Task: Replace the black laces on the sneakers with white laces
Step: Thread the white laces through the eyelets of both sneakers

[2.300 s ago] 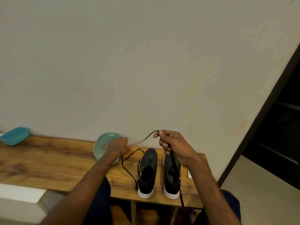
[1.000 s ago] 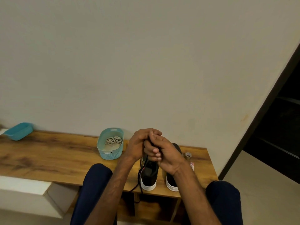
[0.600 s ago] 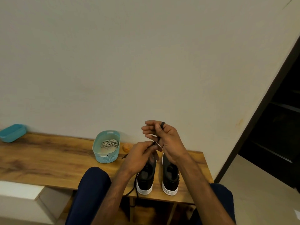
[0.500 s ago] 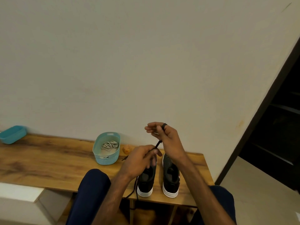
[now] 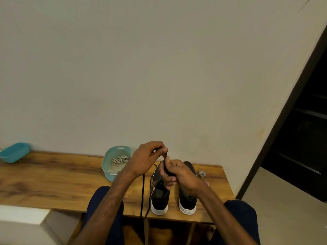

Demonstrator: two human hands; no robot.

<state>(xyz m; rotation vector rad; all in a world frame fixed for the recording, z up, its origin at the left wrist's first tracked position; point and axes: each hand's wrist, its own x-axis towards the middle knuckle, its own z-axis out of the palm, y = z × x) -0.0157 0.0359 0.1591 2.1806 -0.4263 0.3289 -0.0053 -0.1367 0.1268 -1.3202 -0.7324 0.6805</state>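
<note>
One black lace point(image 5: 142, 195), two sneakers point(image 5: 160, 200), two coiled white laces point(image 5: 120, 159).
Our left hand point(image 5: 146, 156) pinches the lace's upper part; our right hand point(image 5: 178, 174) curls round its bunched loops, just above the white-soled sneakers at the wooden table's point(image 5: 53, 181) near edge. The white laces lie in one ribbed teal basket point(image 5: 108, 172); wood runs left toward one blue tray point(image 5: 14, 152).

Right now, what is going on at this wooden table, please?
A person holds a black lace with both hands above two black sneakers standing side by side on the table. The left hand pinches it, the right hand grips part of it, and the rest hangs past the table edge. White laces lie coiled in the light blue basket, untouched.
</note>
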